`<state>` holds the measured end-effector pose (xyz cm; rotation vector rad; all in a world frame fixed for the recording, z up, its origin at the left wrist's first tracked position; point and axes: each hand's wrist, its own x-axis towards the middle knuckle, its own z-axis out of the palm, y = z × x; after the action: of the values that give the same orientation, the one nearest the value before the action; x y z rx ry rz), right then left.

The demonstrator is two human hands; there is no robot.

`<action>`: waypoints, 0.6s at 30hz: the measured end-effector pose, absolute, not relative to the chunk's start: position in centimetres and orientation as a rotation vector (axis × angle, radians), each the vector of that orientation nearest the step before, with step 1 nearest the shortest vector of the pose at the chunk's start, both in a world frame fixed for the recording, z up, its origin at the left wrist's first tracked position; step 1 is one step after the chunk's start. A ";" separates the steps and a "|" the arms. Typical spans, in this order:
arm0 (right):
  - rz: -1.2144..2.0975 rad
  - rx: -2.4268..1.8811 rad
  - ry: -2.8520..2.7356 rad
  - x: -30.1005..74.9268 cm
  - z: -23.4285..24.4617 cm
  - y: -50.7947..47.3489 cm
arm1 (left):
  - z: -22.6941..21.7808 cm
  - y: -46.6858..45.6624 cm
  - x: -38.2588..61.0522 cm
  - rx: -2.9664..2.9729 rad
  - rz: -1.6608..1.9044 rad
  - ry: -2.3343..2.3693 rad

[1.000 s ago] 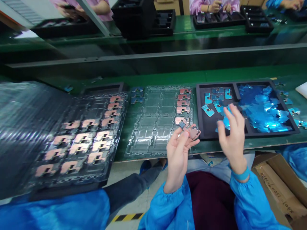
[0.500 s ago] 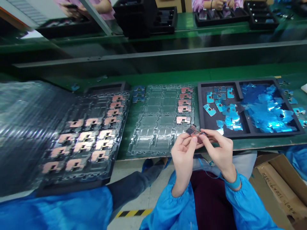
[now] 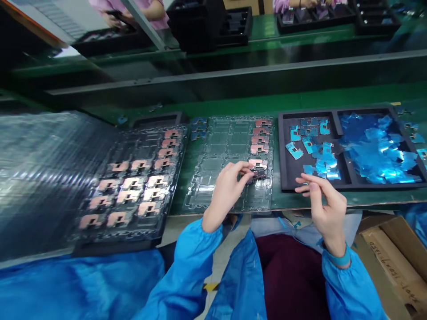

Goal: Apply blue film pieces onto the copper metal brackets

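Observation:
My left hand (image 3: 231,186) pinches a small dark circuit board (image 3: 257,174) between thumb and fingertips, low over the clear plastic tray (image 3: 203,189). The board is just below the last of a column of copper-faced circuit boards (image 3: 259,149) along that tray's right side; whether it touches the tray I cannot tell. My right hand (image 3: 325,200) is at the front edge of the black divided tray (image 3: 283,173). Its fingers are stretched out, with nothing visible in them. Blue-filmed circuit boards (image 3: 294,151) lie in the tray's left compartment.
Crumpled blue film (image 3: 373,146) fills the black tray's right compartment. Left, another clear tray (image 3: 133,226) carries rows of copper-faced boards. Blue boards (image 3: 199,129) lie between the clear trays. A cardboard box (image 3: 393,262) stands at lower right. Co-workers' hands (image 3: 308,3) show beyond the barrier.
My left hand has moved left with the circuit board, from in front of the clear tray to over it. My right hand has let go of the board and moved right to the black tray.

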<state>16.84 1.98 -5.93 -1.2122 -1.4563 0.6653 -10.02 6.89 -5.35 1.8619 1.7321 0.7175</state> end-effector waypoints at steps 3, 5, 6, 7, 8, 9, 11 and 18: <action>0.613 -1.245 -1.465 17.8 -5.7 1.9 | -6.2 7.9 -10.2 1.995 0.608 1.704; 0.576 -1.276 -1.455 18.5 -5.6 1.8 | -6.7 8.2 -10.2 2.077 0.580 1.670; 0.564 -1.289 -1.447 18.8 -5.6 1.8 | -7.0 8.3 -10.3 2.119 0.578 1.662; 0.557 -1.297 -1.440 19.0 -5.5 1.8 | -7.2 8.4 -10.3 2.162 0.580 1.661; 0.551 -1.302 -1.434 19.3 -5.5 1.7 | -7.5 8.3 -10.3 2.202 0.587 1.669; 0.543 -1.307 -1.427 19.5 -5.5 1.7 | -7.7 8.2 -10.3 2.236 0.601 1.685; 0.501 -1.322 -1.422 20.2 -5.5 1.5 | -8.1 7.7 -10.1 2.294 0.657 1.721; 0.075 -1.453 -0.885 28.4 -6.2 1.7 | -9.2 4.0 -10.8 2.572 0.766 1.455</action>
<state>28.37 1.66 -6.21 -1.4529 -0.8848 0.0753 -10.78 3.97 -9.17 2.5717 1.4546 0.7656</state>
